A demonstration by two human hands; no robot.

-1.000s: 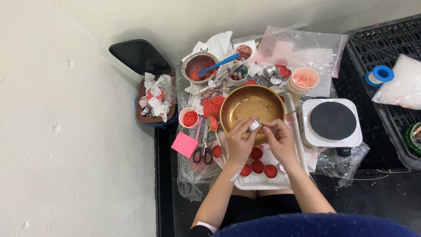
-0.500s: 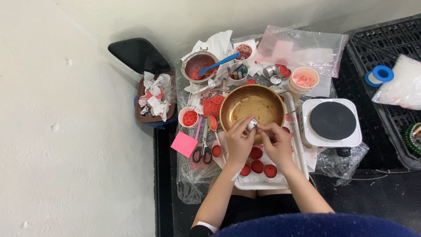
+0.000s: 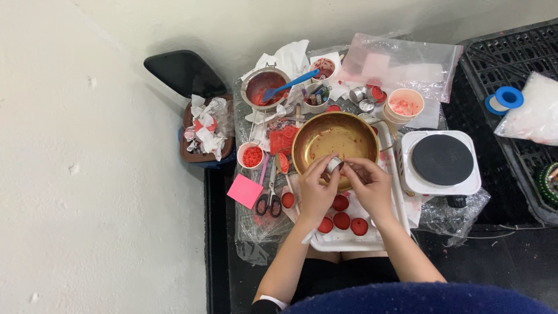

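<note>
My left hand (image 3: 314, 192) and my right hand (image 3: 370, 187) meet over the near rim of a gold metal bowl (image 3: 331, 136). Together they pinch a small round silver tin cup (image 3: 334, 164), held between the fingertips of both. Just below my hands, several round red discs (image 3: 342, 221) lie on a white tray (image 3: 349, 243). The bowl's inside is smeared with red.
Black-handled scissors (image 3: 269, 200) and a pink sticky note (image 3: 244, 191) lie left of the tray. A small cup of red bits (image 3: 250, 156), a strainer with a blue spatula (image 3: 268, 88), a white hotplate (image 3: 442, 161), a plastic bag (image 3: 401, 67) and a waste bin with tissues (image 3: 206, 129) surround the bowl.
Both hands have stayed at the bowl's near rim, turning the small tin cup slightly between the fingers. Nothing else has moved.
</note>
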